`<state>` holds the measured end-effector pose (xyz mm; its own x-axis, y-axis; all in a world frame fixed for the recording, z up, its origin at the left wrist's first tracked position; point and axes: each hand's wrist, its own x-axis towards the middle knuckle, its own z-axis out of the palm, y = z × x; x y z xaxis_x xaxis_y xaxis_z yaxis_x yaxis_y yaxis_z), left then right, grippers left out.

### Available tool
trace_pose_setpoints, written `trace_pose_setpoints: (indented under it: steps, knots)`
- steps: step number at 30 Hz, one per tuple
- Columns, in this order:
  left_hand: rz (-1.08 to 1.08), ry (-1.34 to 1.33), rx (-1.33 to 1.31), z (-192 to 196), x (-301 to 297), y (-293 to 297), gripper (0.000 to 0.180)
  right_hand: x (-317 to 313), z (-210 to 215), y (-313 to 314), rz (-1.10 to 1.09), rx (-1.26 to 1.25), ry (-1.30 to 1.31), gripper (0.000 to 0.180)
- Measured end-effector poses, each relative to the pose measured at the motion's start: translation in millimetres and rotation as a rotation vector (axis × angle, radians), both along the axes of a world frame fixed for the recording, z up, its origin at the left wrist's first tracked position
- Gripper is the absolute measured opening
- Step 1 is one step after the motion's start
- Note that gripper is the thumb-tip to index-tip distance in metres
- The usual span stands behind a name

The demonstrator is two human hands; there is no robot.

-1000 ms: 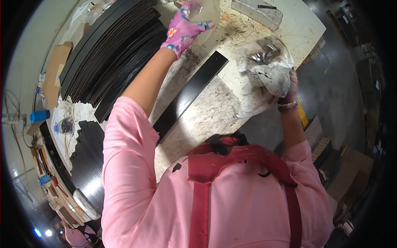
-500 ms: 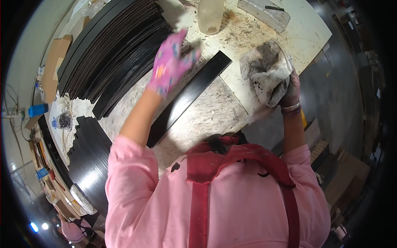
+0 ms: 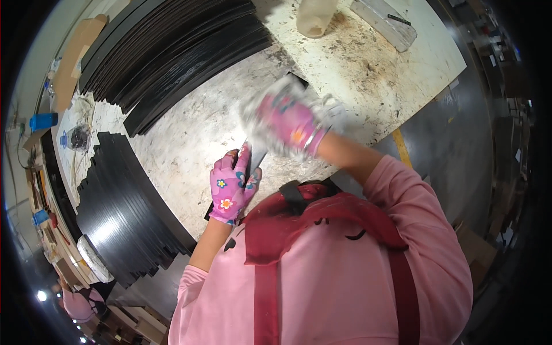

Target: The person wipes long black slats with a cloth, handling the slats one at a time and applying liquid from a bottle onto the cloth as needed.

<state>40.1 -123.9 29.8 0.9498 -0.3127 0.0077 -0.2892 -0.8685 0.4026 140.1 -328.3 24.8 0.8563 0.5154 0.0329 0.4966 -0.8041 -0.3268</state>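
Note:
My left hand (image 3: 233, 187), in a pink flowered glove, grips the near end of a long black strip (image 3: 257, 157), with fingers and thumb on opposite edges. My right hand (image 3: 290, 123), gloved the same way and blurred by motion, holds a crumpled, stained white rag (image 3: 262, 138) against the strip. Hand and rag hide much of the strip's middle; a bit of its far end shows beyond them. The strip lies slantwise on the smudged pale worktable (image 3: 195, 129).
Stacked black strips (image 3: 178, 54) fill the back left, and another stack (image 3: 123, 201) lies at the near left. A translucent plastic container (image 3: 315, 20) and a pale block (image 3: 385, 24) stand at the back. The table's edge runs along the right.
My right hand has brought the rag leftward from the table's right side onto the strip. My left hand has come down from above the strip to its near end.

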Motion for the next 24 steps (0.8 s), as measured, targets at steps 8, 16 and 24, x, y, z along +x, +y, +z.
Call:
trace_pose_setpoints:
  steps: [8,16,24]
  knots:
    - [0.013,-0.062,-0.016,-1,-1,0,0.056,-11,11,18,0.199,-0.036,-0.041,0.024]
    - [0.002,0.050,-0.029,5,0,1,0.059,37,-8,-18,-0.195,-0.177,0.052,0.031]
    - [-0.022,0.000,-0.034,5,1,1,0.057,77,-28,-96,-0.603,0.026,0.106,0.020]
